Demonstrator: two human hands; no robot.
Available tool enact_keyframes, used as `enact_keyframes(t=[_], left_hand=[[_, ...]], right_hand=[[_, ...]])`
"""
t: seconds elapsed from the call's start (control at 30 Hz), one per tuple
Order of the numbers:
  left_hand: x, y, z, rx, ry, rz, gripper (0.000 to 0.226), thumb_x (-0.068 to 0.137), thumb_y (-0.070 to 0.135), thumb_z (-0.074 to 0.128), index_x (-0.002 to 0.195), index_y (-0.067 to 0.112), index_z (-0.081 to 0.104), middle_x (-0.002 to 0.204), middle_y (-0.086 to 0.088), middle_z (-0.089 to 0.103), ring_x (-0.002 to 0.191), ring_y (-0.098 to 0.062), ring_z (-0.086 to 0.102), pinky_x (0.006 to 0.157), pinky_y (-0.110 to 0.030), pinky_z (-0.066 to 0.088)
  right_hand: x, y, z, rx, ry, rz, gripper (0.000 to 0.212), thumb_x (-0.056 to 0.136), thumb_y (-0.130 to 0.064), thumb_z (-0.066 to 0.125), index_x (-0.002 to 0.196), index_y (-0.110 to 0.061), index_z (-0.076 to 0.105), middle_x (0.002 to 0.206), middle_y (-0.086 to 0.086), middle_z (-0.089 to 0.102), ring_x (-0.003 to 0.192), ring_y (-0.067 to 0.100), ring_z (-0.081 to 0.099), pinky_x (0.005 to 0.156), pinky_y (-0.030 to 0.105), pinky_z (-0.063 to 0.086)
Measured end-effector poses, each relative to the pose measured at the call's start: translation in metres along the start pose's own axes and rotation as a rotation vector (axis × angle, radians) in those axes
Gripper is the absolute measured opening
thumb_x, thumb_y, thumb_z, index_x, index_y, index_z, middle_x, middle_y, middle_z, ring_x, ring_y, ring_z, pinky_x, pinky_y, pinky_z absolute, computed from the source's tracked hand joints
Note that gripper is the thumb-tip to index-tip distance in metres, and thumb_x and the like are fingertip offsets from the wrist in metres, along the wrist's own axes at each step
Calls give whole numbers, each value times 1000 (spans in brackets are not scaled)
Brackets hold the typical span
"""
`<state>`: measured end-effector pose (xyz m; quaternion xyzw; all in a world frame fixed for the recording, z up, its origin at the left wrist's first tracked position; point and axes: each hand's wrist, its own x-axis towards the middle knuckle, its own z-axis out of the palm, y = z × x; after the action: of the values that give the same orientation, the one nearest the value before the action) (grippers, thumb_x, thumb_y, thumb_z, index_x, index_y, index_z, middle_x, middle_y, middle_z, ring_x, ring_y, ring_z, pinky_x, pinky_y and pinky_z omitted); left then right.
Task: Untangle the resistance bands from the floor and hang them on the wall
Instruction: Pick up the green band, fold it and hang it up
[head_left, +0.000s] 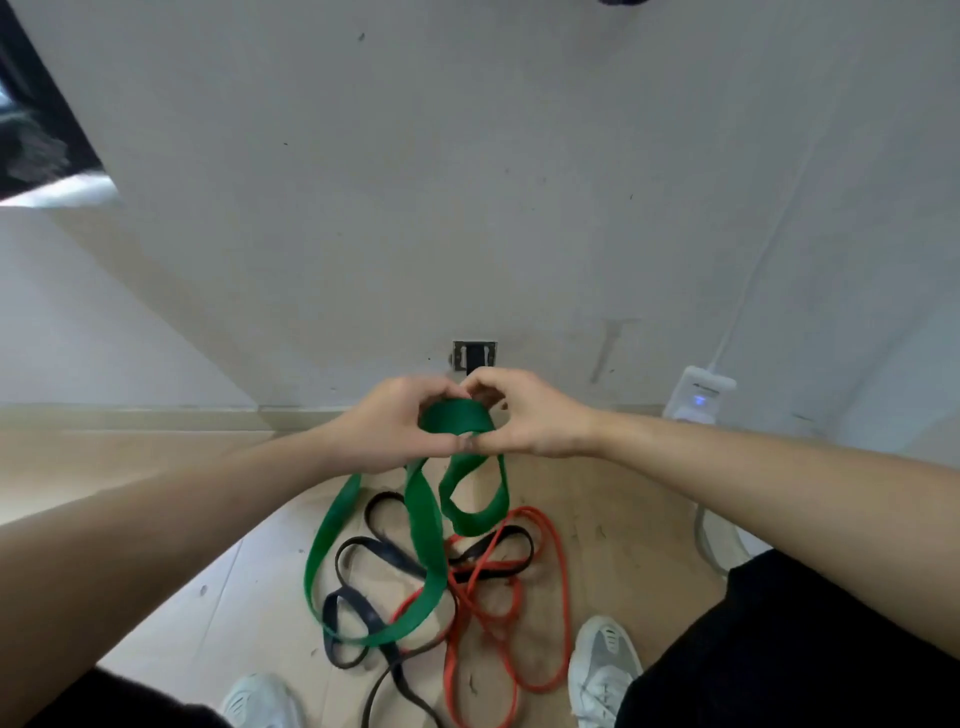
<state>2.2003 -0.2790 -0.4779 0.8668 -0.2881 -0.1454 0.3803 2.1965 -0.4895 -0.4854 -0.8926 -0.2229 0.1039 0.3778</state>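
My left hand (395, 431) and my right hand (524, 415) both pinch the top of the one green band (457, 418), a wide, flat, rubbery loop held up near the dark metal hook (474, 356) on the far wall (467, 182). Its twisted lower part hangs to the wooden floor (156, 467), tangled with one thin red band (563, 571) and flat black bands (387, 557) I cannot count apart. Far right sits one white box (698, 400) with a blurry mark I cannot read.

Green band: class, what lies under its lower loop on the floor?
The black band and red band pass beneath the green band; their crossings under it are covered.
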Motion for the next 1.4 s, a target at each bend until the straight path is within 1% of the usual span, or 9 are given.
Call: enact_keyframes(t=[0.2,0.37,0.47,0.6,0.77,0.9,1.07,1.23,1.4], left_hand=[[-7,-3,1,172,138,15,44,69,43,80,106,32,60,89,14,69,81,-5,65,77,-38,56],[-1,0,15,173,218,-17,56,62,70,73,99,35,49,84,8,65,81,-14,65,73,-43,56],[7,4,12,22,273,-19,42,72,52,75,102,32,53,88,7,69,86,-12,68,83,-44,57],[16,7,-8,-90,271,2,32,80,21,77,106,34,62,85,9,68,81,-18,67,80,-46,58],[16,18,-36,-94,136,40,42,84,1,73,114,29,69,87,17,73,81,-9,70,76,-21,56],[9,23,-49,-138,34,23,38,82,6,82,116,22,72,98,7,79,90,-16,75,84,-26,60],[5,27,-47,-151,44,37,34,80,17,85,112,20,74,99,5,79,92,-14,74,89,-28,59],[6,28,-48,-132,101,27,29,80,13,86,106,20,74,88,0,78,76,-11,72,73,-22,57],[8,20,-45,-9,167,-31,30,67,16,83,90,25,66,73,-2,69,60,-12,60,60,-35,52]], right_hand=[[4,-25,-23,-291,-11,-101,35,75,-23,81,108,-16,74,89,-3,73,79,11,62,74,23,48],[3,-43,-50,-172,77,-85,24,77,-19,79,101,-17,74,86,-6,74,79,10,68,74,29,56],[3,-44,-67,0,137,-75,21,80,-14,82,99,-13,74,87,-2,75,78,11,71,72,26,56],[1,-36,-87,66,200,-73,23,80,-13,84,100,-15,73,89,-6,75,81,6,71,79,21,55],[1,-15,-96,-4,106,10,26,79,-15,84,101,-21,71,91,-10,73,87,5,68,87,25,54],[4,-4,-85,-63,-9,79,27,79,-19,84,102,-15,70,97,-3,74,91,7,68,88,20,51],[10,-5,-59,-93,-117,72,33,78,-20,85,104,-12,67,102,1,72,97,12,67,97,34,51],[12,-30,-45,87,-11,-36,40,76,-22,85,110,-13,67,103,11,71,97,29,67,93,50,52],[10,-50,-56,106,42,-57,24,81,-9,82,100,-1,69,92,17,73,82,25,72,82,46,58]])
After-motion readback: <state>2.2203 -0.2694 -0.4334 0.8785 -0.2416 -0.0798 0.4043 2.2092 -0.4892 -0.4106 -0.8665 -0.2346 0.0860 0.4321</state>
